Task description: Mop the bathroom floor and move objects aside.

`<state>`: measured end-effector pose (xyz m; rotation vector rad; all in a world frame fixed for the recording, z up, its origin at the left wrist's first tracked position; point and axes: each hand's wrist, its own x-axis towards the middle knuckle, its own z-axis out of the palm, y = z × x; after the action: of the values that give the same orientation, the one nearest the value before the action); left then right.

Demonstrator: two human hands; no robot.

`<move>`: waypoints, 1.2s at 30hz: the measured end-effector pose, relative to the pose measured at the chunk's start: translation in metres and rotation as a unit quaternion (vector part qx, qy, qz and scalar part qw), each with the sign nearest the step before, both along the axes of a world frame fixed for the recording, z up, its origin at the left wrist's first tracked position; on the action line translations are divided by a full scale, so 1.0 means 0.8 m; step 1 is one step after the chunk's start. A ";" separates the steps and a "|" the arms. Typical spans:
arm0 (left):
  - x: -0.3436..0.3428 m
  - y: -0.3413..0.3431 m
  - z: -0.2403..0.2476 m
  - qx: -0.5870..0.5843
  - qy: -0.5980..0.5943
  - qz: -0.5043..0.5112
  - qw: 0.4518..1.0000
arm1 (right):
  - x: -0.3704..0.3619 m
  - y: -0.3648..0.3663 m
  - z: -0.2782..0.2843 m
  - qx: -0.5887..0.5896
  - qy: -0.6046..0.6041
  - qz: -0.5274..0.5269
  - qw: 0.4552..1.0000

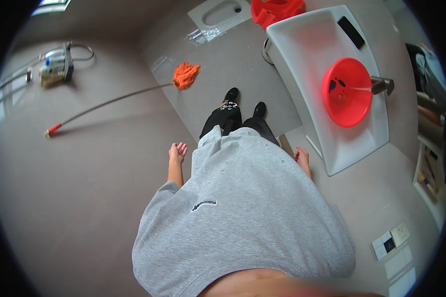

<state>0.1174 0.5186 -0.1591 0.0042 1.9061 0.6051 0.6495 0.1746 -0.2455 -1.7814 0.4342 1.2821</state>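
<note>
The person's left hand (178, 152) hangs beside the hem of a loose grey sweatshirt (243, 198), palm turned up, fingers spread and slightly bent, with nothing in it. The right hand (302, 158), at the other side, has its fingers loosely curled; it appears to grip nothing, and it is near the near-left corner of a white rectangular sink (352, 144), apart from it.

To the far left, a blurred metal wall rack (57, 69) carries bottles. Nearer than that, a mop's thin metal handle (116, 100) with a red end slants along the wall, down to its shaggy orange head (186, 75) on the grey tiled floor, well apart from the left hand. Further right are black shoes (260, 110) and, far off, a white squat toilet (220, 16). A red plastic object (275, 12) is at the sink's far end. Inside the sink sits a round red plastic basin (358, 106) under a metal tap (383, 86) running a thin stream; the sink's left rim lies between basin and right hand. A black phone (351, 32) rests on the sink's far-right ledge.
</note>
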 end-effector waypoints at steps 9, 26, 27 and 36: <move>-0.169 0.195 0.000 0.165 0.109 -0.157 0.968 | -0.141 0.052 0.029 -0.032 0.014 0.071 0.997; -0.243 0.551 -0.046 0.424 0.052 -0.285 0.858 | -0.433 0.190 0.174 -0.068 -0.052 -0.047 0.995; -0.208 0.538 -0.036 0.427 0.051 -0.365 0.826 | -0.431 0.212 0.188 -0.055 -0.110 0.019 0.992; -0.068 0.386 -0.075 0.354 -0.117 -0.525 0.765 | -0.501 0.610 0.452 0.361 -0.306 0.378 0.796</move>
<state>0.0633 0.8272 -0.2187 1.3317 1.0482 0.4462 0.2484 0.6628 0.1157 -1.5619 -1.1099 1.0291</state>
